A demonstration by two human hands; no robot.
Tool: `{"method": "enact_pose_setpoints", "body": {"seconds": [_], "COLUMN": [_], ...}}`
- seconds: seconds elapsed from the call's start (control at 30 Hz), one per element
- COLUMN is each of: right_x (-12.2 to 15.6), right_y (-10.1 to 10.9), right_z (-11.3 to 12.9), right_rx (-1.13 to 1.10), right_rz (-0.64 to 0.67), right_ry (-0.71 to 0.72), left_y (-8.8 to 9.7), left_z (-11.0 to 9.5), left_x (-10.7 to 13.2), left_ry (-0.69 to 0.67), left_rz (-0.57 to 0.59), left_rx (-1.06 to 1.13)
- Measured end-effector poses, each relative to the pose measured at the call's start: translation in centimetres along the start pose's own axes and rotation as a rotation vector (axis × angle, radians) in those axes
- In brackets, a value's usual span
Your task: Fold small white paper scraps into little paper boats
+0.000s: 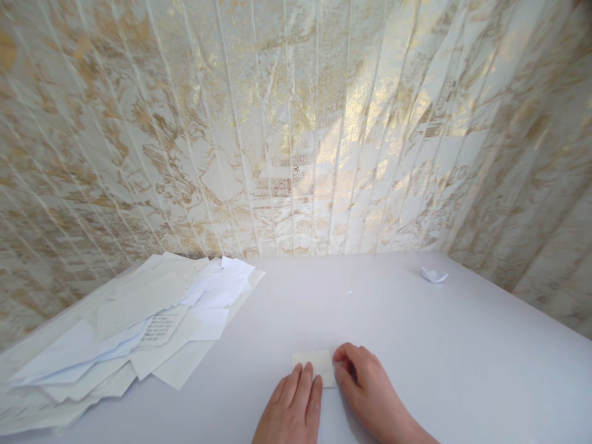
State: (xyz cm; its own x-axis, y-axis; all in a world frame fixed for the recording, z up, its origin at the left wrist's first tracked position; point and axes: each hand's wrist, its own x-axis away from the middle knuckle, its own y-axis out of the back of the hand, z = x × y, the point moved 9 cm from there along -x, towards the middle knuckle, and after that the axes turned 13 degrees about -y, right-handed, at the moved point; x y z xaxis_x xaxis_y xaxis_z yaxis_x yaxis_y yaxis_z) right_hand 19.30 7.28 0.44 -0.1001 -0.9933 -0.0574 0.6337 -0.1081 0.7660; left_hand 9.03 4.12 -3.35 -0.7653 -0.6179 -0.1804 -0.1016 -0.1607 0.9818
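A small rectangular piece of cream paper [326, 365] lies on the white table in front of me. My left hand [293, 398] rests flat across its lower left part, fingers stretched out and side by side, hiding that area. At the paper's right edge is my right hand [363, 379], its fingers curled and the thumb and index tips pinched close together on the edge. The other fingers of that hand are folded behind and partly hidden.
To the left, a loose pile of paper sheets [134, 308] spreads over the table [393, 314], one with printed text. A small folded paper boat [435, 276] stands at the far right. One tiny paper scrap [349, 291] lies mid-table. Patterned curtains [296, 154] hang behind.
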Motion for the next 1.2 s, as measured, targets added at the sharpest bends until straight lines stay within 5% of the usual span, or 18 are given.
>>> {"method": "enact_pose_setpoints", "body": {"seconds": [0.23, 0.33, 0.47, 0.6, 0.97, 1.2], "right_x": [0.3, 0.4, 0.8, 1.3, 1.5, 3.0], "right_y": [-0.1, -0.2, -0.3, 0.0, 1.3, 2.6], "right_z": [0.3, 0.6, 1.2, 1.9, 1.9, 3.7], "right_rx": [0.019, 0.029, 0.013, -0.114, -0.416, -0.418], "right_rz": [0.011, 0.018, 0.034, 0.058, -0.028, -0.052], "right_ry": [-0.005, 0.02, 0.101, 0.186, 0.294, 0.523], "left_y": [0.5, 1.9, 4.2, 4.0, 3.7, 3.6], "left_z": [0.5, 0.7, 4.2, 5.9, 5.6, 4.9], "left_x": [0.3, -0.2, -0.7, -1.0, -0.7, -1.2], "left_ry": [-0.032, -0.106, 0.16, 0.305, 0.378, 0.273], "left_rz": [-0.036, -0.024, -0.188, -0.224, -0.304, -0.245], "left_rx": [0.03, 0.24, 0.474, 0.698, 1.074, 1.459]}}
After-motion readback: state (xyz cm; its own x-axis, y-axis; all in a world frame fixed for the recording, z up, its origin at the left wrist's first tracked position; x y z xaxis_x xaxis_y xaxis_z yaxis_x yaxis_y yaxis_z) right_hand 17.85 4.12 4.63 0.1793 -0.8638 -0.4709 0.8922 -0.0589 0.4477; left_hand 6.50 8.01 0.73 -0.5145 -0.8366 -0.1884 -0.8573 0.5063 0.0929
